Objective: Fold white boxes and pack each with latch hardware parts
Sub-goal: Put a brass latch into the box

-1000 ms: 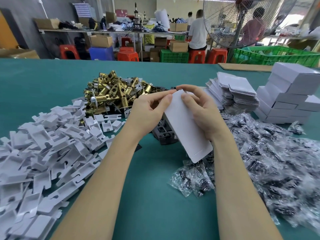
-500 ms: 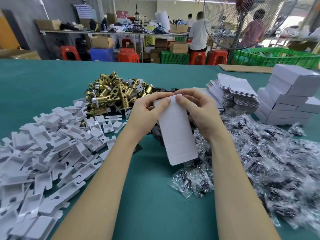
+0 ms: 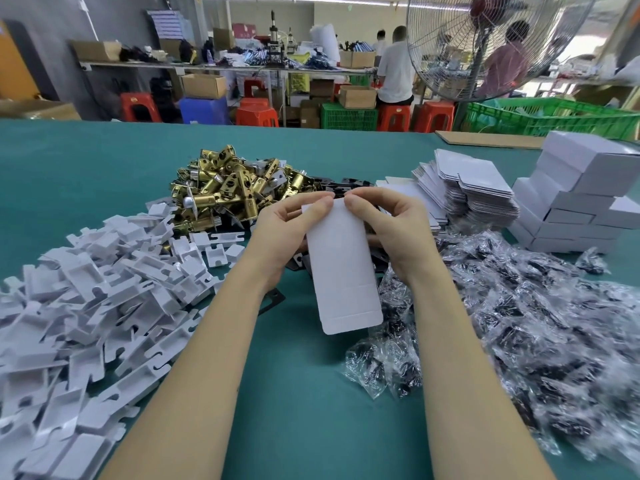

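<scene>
Both the left hand [image 3: 282, 233] and right hand [image 3: 391, 230] pinch the flat white box [image 3: 341, 271] at its top edge, where uneven pulling by the fingers could crease it crooked.

Fan [image 3: 491, 46]: you've got a big wire-cage one standing far right.
Green crate [image 3: 554, 119]: far right, behind your table [image 3: 86, 161] edge.
Red stools [image 3: 433, 116]: several on the floor beyond your table.
Cardboard sheet [image 3: 488, 139]: flat on your far right table edge.
People: two at the far bench [image 3: 207, 64], backs to you.
</scene>
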Tool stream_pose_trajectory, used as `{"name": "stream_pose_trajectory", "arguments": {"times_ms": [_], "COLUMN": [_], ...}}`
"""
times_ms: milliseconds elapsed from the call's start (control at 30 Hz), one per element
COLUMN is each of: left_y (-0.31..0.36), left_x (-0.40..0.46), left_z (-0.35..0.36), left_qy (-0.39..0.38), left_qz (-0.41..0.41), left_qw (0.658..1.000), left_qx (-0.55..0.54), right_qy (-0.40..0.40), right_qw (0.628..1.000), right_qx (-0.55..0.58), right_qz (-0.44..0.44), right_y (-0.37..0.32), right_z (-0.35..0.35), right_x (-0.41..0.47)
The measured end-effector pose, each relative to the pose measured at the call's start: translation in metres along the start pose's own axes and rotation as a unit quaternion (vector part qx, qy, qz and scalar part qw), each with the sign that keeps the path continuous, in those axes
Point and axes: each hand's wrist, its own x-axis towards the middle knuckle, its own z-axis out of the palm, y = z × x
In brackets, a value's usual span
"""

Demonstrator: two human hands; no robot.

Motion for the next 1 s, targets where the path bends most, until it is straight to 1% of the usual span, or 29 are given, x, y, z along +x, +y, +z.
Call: {"name": "stream_pose_trajectory", "arguments": {"times_ms": [67, 200, 400, 533, 567, 633, 667, 700, 767, 800, 833, 867, 933, 1000], "left_y": [0.0, 0.0, 0.001, 0.001, 0.001, 0.0, 0.0, 0.0, -0.001, -0.002, -0.004, -0.006, -0.006, -0.008], "left_x": [-0.001, -0.002, -0.002, -0.003, -0.003, 0.0, 0.001, 0.003, 0.004, 0.004, 0.004, 0.003, 0.003, 0.003], "left_z": [-0.002, -0.005, -0.006, -0.008, -0.01, -0.012, -0.012, -0.011, -0.01, -0.009, -0.009, -0.01, -0.011, -0.012], "left_qy": [0.013, 0.013, -0.01, -0.03, -0.027, 0.01, 0.032, 0.047, 0.057, 0.049, 0.031, 0.014, 0.011, -0.008], "left_qz": [-0.007, -0.013, -0.015, -0.049, -0.057, -0.076, -0.093, -0.115, -0.159, -0.168, -0.167, -0.164, -0.171, -0.156], "left_qw": [1.0, 1.0, 1.0, 0.998, 0.998, 0.997, 0.995, 0.992, 0.983, 0.98, 0.981, 0.981, 0.982, 0.986], "left_qx": [-0.016, -0.006, 0.01, -0.016, -0.022, -0.031, -0.034, -0.038, -0.07, -0.089, -0.099, -0.098, -0.084, -0.055], "right_qy": [-0.015, -0.061, -0.068, -0.06, -0.067, -0.11, -0.14, -0.168, -0.195, -0.192, -0.181, -0.164, -0.126, -0.106], "right_qw": [1.0, 0.996, 0.995, 0.995, 0.994, 0.989, 0.987, 0.984, 0.975, 0.972, 0.972, 0.976, 0.984, 0.984], "right_qx": [0.013, 0.03, 0.037, 0.017, 0.026, 0.053, 0.043, 0.006, -0.098, -0.134, -0.147, -0.14, -0.101, -0.081], "right_qz": [0.017, 0.06, 0.066, 0.072, 0.078, 0.081, 0.072, 0.058, 0.028, 0.023, 0.026, 0.036, 0.074, 0.118], "right_y": [-0.001, 0.0, 0.001, 0.006, 0.005, 0.002, 0.0, -0.001, -0.001, 0.0, 0.001, 0.002, 0.004, 0.007], "right_z": [-0.001, -0.002, -0.005, -0.002, -0.003, -0.007, -0.009, -0.011, -0.011, -0.01, -0.007, -0.006, -0.004, -0.006], "right_x": [0.0, -0.001, -0.001, 0.0, 0.0, -0.001, -0.002, -0.002, -0.002, -0.002, -0.003, -0.003, -0.004, -0.005]}}
